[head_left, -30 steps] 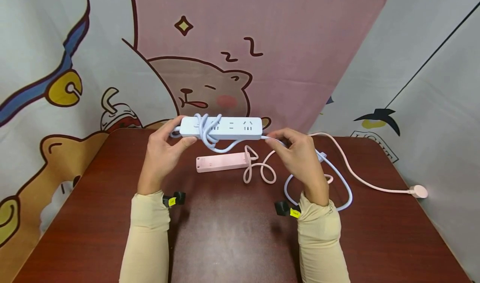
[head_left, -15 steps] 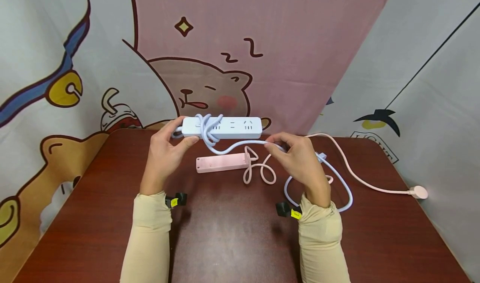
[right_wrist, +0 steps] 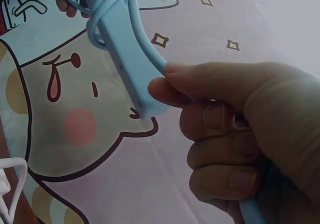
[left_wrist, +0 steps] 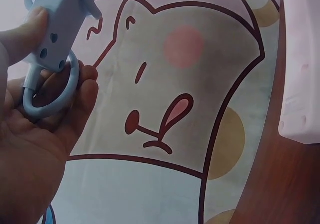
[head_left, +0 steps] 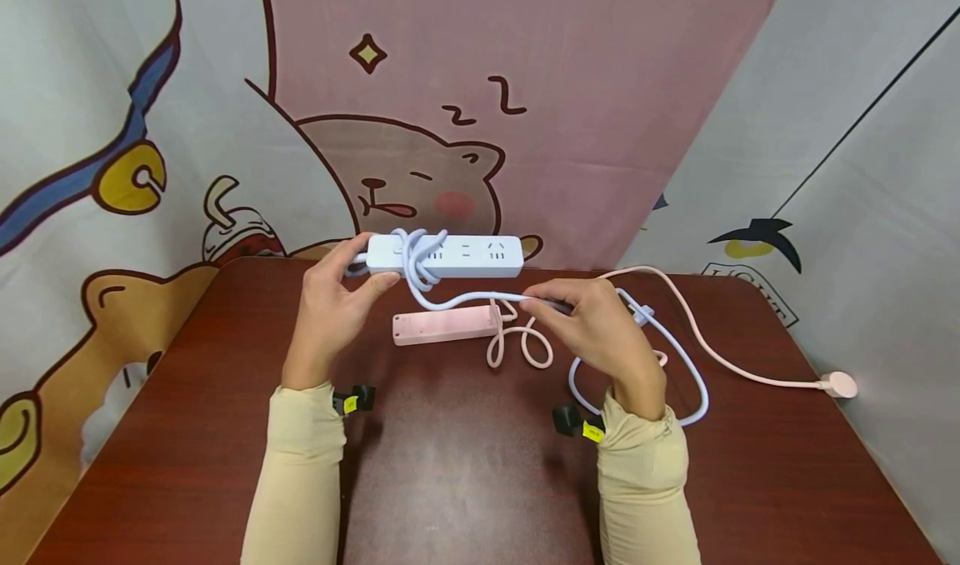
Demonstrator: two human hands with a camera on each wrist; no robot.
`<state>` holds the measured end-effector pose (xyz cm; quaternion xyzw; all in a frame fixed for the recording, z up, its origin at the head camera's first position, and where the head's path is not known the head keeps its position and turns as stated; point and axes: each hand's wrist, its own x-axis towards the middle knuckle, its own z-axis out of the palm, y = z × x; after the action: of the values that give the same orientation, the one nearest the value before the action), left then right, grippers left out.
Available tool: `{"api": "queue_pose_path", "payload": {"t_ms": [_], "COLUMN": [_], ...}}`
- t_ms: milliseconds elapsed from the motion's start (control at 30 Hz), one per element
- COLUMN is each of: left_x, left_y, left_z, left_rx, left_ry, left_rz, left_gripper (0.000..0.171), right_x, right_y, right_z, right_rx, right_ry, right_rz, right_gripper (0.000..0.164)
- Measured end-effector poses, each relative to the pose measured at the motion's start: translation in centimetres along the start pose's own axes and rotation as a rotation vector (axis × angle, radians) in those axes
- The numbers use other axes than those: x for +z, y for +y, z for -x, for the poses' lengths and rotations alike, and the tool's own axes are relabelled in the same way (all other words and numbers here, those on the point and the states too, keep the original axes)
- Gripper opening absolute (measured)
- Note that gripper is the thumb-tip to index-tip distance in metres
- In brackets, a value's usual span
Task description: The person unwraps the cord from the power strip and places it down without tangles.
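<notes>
My left hand [head_left: 330, 319] grips one end of a pale blue power strip [head_left: 480, 257], thumb at the front and fingers behind. The strip is held up above the table with its sockets facing me. Its cord [head_left: 427, 298] is wound around the strip near the left end, and a loop of it hangs by my left palm in the left wrist view. My right hand [head_left: 596, 323] pinches the same cord between thumb and index finger, to the right of the strip and a little below it. In the right wrist view its other fingers [right_wrist: 225, 151] are curled.
A pink power strip [head_left: 446, 325] lies on the dark red table [head_left: 465, 465] behind the hands. Its pink cord [head_left: 701, 344] runs right to a round plug [head_left: 838, 383]. The blue cord's free part [head_left: 703, 390] loops on the table, its plug [head_left: 642, 313] beside the right hand.
My right hand has moved slightly down and to the left with the cord, pulling it away from the strip's right end. The left hand and blue strip have barely shifted right.
</notes>
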<state>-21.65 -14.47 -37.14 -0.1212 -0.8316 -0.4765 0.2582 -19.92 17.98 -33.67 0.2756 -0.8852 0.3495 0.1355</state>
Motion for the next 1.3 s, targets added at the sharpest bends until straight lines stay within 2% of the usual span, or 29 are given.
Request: {"api": "queue_pose_path", "payload": {"t_ms": [167,267,567,833,1067,1300], "left_x": [0.2,0.3,0.4,0.5,0.4,0.3], "left_y": [0.0,0.1,0.5,0.5,0.8,1.0], "left_z": [0.1,0.1,0.1,0.2,0.3,0.3], "left_rx": [-0.002,0.002,0.033,0.030,-0.008,-0.023], "left_ry": [-0.007,-0.014,-0.021,-0.080,-0.153,-0.185], "left_rz": [-0.010,-0.012,0.016,0.001,0.021,0.066], "left_gripper": [0.054,0.055,0.056,0.058,0.059,0.059], "right_x": [-0.2,-0.1,-0.3,-0.3,-0.2,-0.1], "right_y": [-0.2,-0.2,0.2,0.4,0.8,1.4], "right_z": [0.1,0.2,0.1,0.0,-0.2,-0.3], "right_rx": [-0.030,-0.052,-0.090,-0.053,0.066,0.127], "right_ry": [0.000,0.028,0.246,0.344,0.449,0.462], "right_rz": [-0.019,-0.048,-0.156,-0.130,-0.053,0.051], "right_gripper": [0.013,0.014,0.013,0.010,0.012,0.016]}}
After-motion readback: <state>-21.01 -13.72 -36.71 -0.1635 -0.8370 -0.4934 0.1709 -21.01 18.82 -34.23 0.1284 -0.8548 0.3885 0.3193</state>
